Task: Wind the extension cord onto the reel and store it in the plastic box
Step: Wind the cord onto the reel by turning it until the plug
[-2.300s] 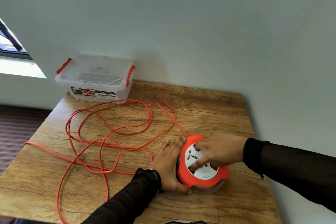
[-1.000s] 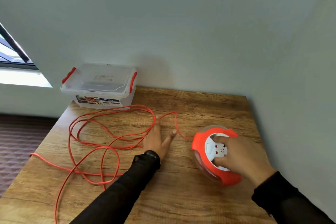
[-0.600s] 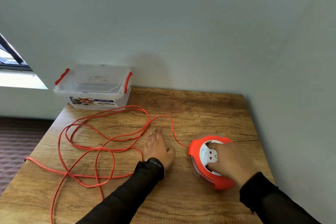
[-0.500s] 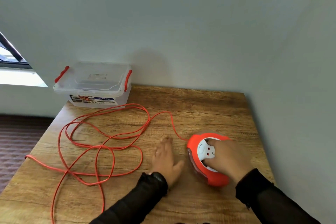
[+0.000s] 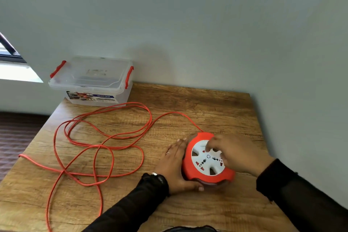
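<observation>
Reel (image 5: pixel 208 164) braced by flat left hand (image 5: pixel 174 165) — right hand (image 5: pixel 238 153) fingers apparently curled on its white face; cord (image 5: pixel 105 141) left loose on table (image 5: pixel 207 103).

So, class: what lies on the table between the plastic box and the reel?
In the head view, loose loops of the orange cord lie on the wooden table between the plastic box and the reel; nothing else lies there.
</observation>
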The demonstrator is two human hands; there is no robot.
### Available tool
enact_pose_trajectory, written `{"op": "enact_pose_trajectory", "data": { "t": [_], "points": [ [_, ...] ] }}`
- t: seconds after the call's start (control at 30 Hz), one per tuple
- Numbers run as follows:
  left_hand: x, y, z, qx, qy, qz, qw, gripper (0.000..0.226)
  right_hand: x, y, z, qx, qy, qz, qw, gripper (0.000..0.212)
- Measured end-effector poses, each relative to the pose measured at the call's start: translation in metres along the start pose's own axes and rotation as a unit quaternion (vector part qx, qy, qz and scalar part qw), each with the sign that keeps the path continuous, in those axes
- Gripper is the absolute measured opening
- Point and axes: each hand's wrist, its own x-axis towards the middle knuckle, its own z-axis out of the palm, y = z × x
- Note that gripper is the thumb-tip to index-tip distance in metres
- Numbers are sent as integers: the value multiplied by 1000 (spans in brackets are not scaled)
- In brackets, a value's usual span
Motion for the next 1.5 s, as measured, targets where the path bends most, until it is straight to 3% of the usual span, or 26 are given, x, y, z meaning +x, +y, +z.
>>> {"op": "enact_pose_trajectory", "data": {
  "t": [0.07, 0.13, 0.33, 0.5, 0.6, 0.87, 1.17, 1.5],
  "points": [
    [0, -1, -2, -1, 0, 7, 1000, 140, 0, 4, -3, -39, -38, -134, 990, 50],
    [0, -2, -3, -9, 1, 14, 1000, 140, 3, 5, -4, -68, -62, -214, 972, 49],
    [0, -4, -6, -31, -3, 19, 999, 139, 20, 5, -14, -158, -107, -326, 926, 55],
    [-1, -4, -7, -32, -11, 19, 999, 138, 25, -1, -14, -161, -163, -326, 917, 38],
    [-2, -3, -8, -33, -8, 20, 999, 138, 25, -1, -13, -162, -176, -327, 914, 39],
    [-3, -1, -8, -22, 1, 21, 1000, 137, 18, 14, -13, -241, -113, -380, 886, 51],
    [-2, -4, -5, -29, 0, 16, 999, 139, 21, 19, -18, -307, -65, -426, 848, 50],
    [-2, -4, -1, -33, 13, 0, 999, 138, 24, 11, -9, -213, -88, -342, 911, 61]
  ]
}}
